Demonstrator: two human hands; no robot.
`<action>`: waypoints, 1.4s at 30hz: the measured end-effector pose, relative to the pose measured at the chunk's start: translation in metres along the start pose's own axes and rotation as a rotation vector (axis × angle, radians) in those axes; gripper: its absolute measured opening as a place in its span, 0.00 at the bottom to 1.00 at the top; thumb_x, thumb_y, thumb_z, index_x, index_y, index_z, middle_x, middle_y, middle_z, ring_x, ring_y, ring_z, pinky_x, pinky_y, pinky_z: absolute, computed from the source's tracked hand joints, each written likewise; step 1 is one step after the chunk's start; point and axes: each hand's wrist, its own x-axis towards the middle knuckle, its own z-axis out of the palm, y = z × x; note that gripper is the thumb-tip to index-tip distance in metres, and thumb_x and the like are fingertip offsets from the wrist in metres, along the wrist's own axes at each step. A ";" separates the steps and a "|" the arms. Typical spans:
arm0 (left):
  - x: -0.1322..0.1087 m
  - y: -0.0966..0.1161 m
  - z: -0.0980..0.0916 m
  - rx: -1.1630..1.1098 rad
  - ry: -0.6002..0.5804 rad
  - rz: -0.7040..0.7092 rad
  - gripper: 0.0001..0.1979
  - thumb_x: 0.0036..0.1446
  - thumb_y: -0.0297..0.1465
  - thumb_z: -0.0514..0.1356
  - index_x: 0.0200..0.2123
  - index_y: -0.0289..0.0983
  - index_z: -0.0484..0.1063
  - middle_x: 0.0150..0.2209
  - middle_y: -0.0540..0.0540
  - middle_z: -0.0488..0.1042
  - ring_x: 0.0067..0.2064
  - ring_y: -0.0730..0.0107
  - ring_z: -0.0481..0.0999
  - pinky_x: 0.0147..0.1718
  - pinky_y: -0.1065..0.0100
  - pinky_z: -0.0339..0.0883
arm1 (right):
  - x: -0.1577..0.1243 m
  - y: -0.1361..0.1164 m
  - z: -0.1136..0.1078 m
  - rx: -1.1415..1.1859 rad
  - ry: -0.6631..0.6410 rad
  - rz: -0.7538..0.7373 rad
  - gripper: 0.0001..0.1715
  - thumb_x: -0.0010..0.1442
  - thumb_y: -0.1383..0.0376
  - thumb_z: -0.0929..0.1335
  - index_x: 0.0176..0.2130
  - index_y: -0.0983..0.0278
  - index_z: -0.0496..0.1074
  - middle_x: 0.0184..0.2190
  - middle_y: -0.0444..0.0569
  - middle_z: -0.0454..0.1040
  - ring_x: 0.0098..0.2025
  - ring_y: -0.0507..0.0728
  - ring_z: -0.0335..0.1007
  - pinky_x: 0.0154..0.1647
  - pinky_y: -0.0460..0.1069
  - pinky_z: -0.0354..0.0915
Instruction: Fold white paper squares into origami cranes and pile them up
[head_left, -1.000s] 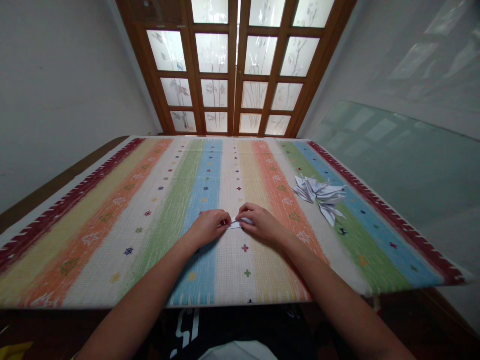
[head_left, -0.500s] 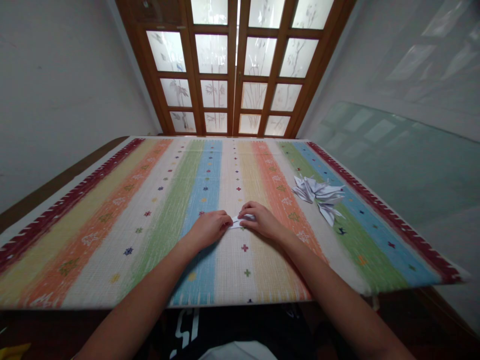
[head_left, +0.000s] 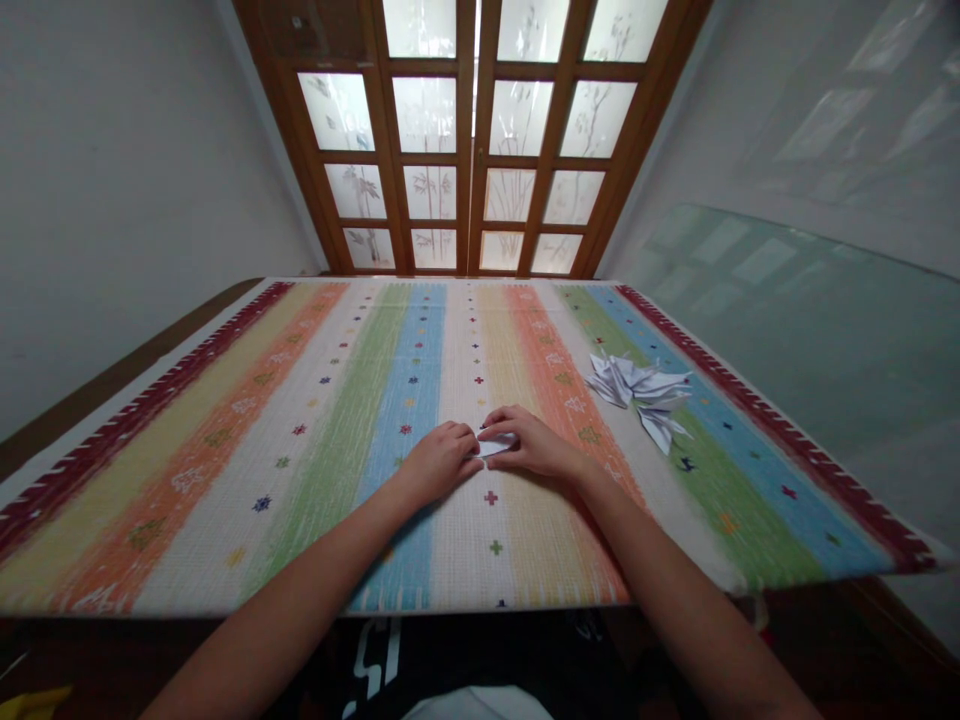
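Note:
A small piece of folded white paper lies between my two hands, low over the middle of the striped tablecloth. My left hand pinches its left end, with the fingertips covering that part. My right hand holds the right side, thumb below and fingers above, curved around the paper. The fingers hide much of the paper's outline and its folds.
Several folded white paper pieces with pointed tips lie in a cluster on the right of the cloth. The table's near edge runs just in front of my body. Beyond the far edge stand wooden doors with glass panes; walls flank both sides.
My hands and the paper have shifted slightly right. The left fingers have closed further over the paper's left end, and the paper now shows mainly inside the right hand's curve.

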 end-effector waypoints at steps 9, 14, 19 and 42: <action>0.001 0.000 0.006 -0.065 0.052 -0.038 0.04 0.65 0.31 0.66 0.38 0.37 0.78 0.51 0.38 0.78 0.51 0.56 0.79 0.55 0.56 0.74 | -0.002 0.001 -0.007 -0.014 0.009 -0.017 0.17 0.58 0.71 0.77 0.47 0.58 0.84 0.51 0.53 0.81 0.54 0.61 0.76 0.58 0.57 0.70; 0.002 -0.001 0.008 -0.129 0.079 -0.048 0.05 0.63 0.31 0.68 0.34 0.36 0.77 0.52 0.38 0.79 0.55 0.54 0.78 0.58 0.54 0.72 | -0.002 -0.004 -0.007 -0.025 -0.002 -0.058 0.14 0.59 0.71 0.76 0.46 0.60 0.83 0.50 0.53 0.81 0.53 0.61 0.77 0.58 0.57 0.69; 0.003 0.001 0.008 -0.158 0.132 -0.086 0.07 0.63 0.32 0.66 0.32 0.37 0.76 0.47 0.38 0.81 0.52 0.54 0.79 0.54 0.55 0.73 | -0.001 -0.005 -0.005 -0.050 0.183 -0.035 0.27 0.54 0.66 0.80 0.52 0.61 0.75 0.54 0.55 0.76 0.57 0.64 0.72 0.59 0.58 0.67; 0.007 0.008 -0.001 -0.793 0.376 -0.285 0.12 0.62 0.39 0.64 0.31 0.37 0.73 0.50 0.39 0.79 0.51 0.60 0.79 0.42 0.65 0.78 | 0.012 -0.019 0.027 1.030 0.279 0.349 0.21 0.50 0.53 0.81 0.33 0.61 0.74 0.32 0.44 0.77 0.36 0.55 0.76 0.45 0.54 0.73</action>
